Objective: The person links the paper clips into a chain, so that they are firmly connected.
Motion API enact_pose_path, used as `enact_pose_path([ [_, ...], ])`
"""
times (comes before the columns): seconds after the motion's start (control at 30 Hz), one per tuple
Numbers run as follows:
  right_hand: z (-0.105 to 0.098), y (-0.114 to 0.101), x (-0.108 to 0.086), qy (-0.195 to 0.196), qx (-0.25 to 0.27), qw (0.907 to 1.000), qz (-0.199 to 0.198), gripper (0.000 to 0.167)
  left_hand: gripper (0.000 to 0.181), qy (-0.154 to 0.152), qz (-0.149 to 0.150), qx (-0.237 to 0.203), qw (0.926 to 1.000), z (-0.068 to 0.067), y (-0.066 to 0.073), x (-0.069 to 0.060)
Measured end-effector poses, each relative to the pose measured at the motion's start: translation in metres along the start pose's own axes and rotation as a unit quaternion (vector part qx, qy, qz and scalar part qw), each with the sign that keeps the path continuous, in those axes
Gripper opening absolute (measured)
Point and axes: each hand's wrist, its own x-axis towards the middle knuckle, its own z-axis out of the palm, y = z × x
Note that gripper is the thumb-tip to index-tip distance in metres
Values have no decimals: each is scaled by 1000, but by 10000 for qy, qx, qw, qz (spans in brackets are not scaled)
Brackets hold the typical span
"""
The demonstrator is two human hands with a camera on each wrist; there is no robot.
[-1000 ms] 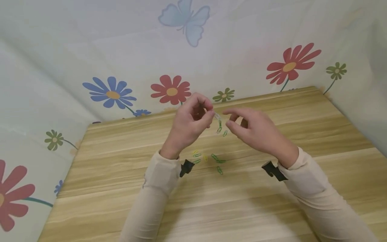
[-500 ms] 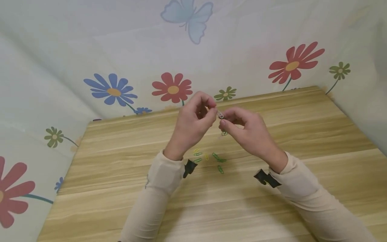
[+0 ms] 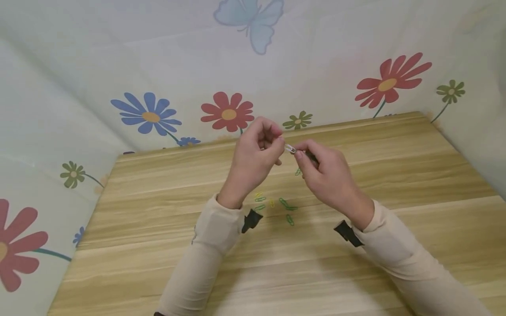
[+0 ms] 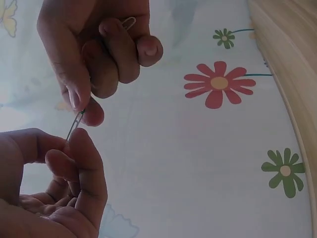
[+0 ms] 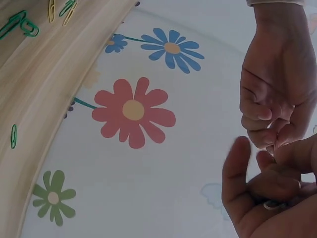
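Above the table, my left hand [image 3: 254, 160] pinches one end of a white paper clip [image 3: 290, 149] between thumb and forefinger. My right hand [image 3: 332, 175] pinches the clip's other end. In the left wrist view a speck of green wire [image 4: 82, 112] shows at the right thumb tip, where the white clip [image 4: 75, 123] meets it. Another clip's pale end [image 4: 129, 23] pokes out between the right hand's curled fingers. The right wrist view shows a wire loop [image 5: 272, 205] within those fingers; the rest is hidden.
Beneath the hands, several loose green paper clips [image 3: 290, 220] and yellow paper clips [image 3: 271, 203] lie on the wooden table [image 3: 158, 228]. One green paper clip [image 5: 14, 136] lies apart, nearer the back edge. A flower-printed cloth [image 3: 316, 70] rises behind the table.
My right hand has come in from the right and taken hold of the white clip's free end. The green clips that hung below it are now mostly hidden by that hand.
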Motion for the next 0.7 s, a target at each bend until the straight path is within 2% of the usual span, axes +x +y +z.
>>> enact_pose_path([
  [0.13, 1, -2, 0, 91, -157, 9998, -62, 6, 10, 74, -361, -463, 9982, 0, 2, 2],
  [0.3, 0, -2, 0, 289, -258, 9987, -321, 5, 10, 147, -598, -863, 9944, 1, 3, 3],
  [0.5, -1, 3, 2, 655, -467, 9924, -925, 5, 9, 70, -705, -1196, 9903, 3, 2, 3],
  [0.7, -5, 4, 3, 796, -304, 9895, -1169, 5, 10, -198, -767, -1341, 9878, 2, -3, 2],
])
